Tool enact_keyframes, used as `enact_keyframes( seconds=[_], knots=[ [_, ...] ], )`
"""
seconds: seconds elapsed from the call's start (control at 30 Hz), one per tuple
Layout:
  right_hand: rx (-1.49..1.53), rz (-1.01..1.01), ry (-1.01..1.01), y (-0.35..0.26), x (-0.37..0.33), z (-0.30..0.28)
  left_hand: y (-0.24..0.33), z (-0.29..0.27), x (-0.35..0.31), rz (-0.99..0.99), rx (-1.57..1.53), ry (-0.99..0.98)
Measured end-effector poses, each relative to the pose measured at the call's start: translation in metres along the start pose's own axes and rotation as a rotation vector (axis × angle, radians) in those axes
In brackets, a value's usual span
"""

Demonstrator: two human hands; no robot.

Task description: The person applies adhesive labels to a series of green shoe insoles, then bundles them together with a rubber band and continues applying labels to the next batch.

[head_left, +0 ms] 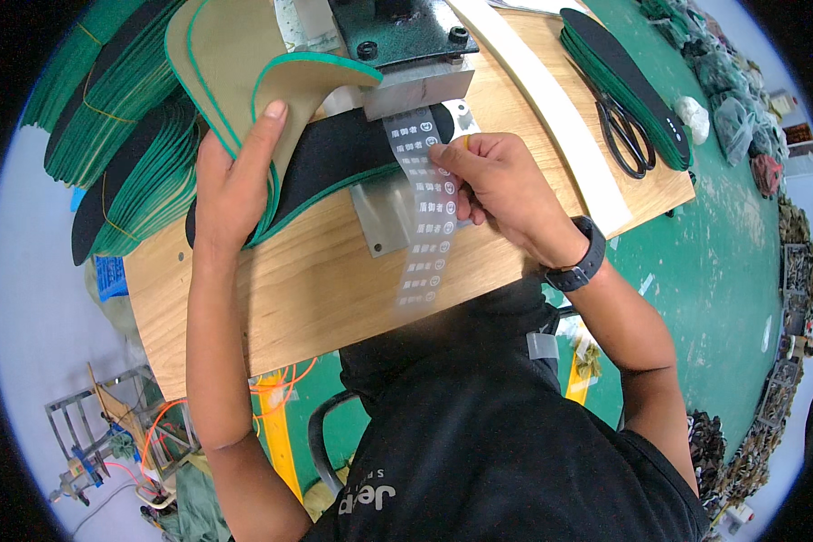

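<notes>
My left hand (235,185) is closed round green-edged shoe insoles, its thumb on the beige face of a bent-up insole (300,83). Another beige-faced insole (210,41) fans out behind it. Below them a black-topped insole (339,149) lies with one end under the metal block (420,88) of a press. My right hand (506,185) pinches the edge of a translucent label strip (429,230) with rows of white print. The strip runs from beneath the block, across the insole and metal plate (378,221), toward the table's front edge.
Bundled stacks of green insoles (122,117) stand at the left. Right of the press lie a long white curved strip (551,108), black-handled scissors (625,135) and more insoles (628,90) on the wooden table (325,307). Bagged goods (741,117) line the floor at far right.
</notes>
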State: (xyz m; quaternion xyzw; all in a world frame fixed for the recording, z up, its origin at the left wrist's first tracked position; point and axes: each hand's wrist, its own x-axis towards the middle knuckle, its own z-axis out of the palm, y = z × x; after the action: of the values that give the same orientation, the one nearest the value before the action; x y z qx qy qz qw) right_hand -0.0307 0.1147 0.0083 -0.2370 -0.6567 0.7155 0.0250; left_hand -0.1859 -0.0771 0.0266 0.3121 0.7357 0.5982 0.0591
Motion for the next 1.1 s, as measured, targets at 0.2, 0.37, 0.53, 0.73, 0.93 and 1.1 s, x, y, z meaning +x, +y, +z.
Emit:
enact_keyframes(
  seconds=[0.2,0.37,0.53,0.73,0.93,1.1],
  knots=[
    [-0.036,0.007,0.032,-0.002,-0.001,0.002,-0.001,0.0,0.0,-0.002,-0.007,0.002],
    [-0.082,0.015,0.028,-0.009,0.0,0.003,0.003,0.005,-0.004,0.022,0.045,0.019],
    [-0.086,-0.028,0.048,0.004,0.008,0.003,0.003,0.006,-0.005,0.001,0.07,-0.012],
    [-0.09,-0.006,0.06,-0.001,0.003,0.006,0.01,0.017,-0.006,0.074,0.534,-0.225],
    [0.033,-0.005,0.046,-0.003,-0.006,0.005,0.011,0.018,-0.007,0.203,0.718,-0.253],
    [0.04,0.004,0.032,-0.002,-0.005,0.003,0.011,0.013,-0.003,0.051,0.636,-0.269]
  ],
)
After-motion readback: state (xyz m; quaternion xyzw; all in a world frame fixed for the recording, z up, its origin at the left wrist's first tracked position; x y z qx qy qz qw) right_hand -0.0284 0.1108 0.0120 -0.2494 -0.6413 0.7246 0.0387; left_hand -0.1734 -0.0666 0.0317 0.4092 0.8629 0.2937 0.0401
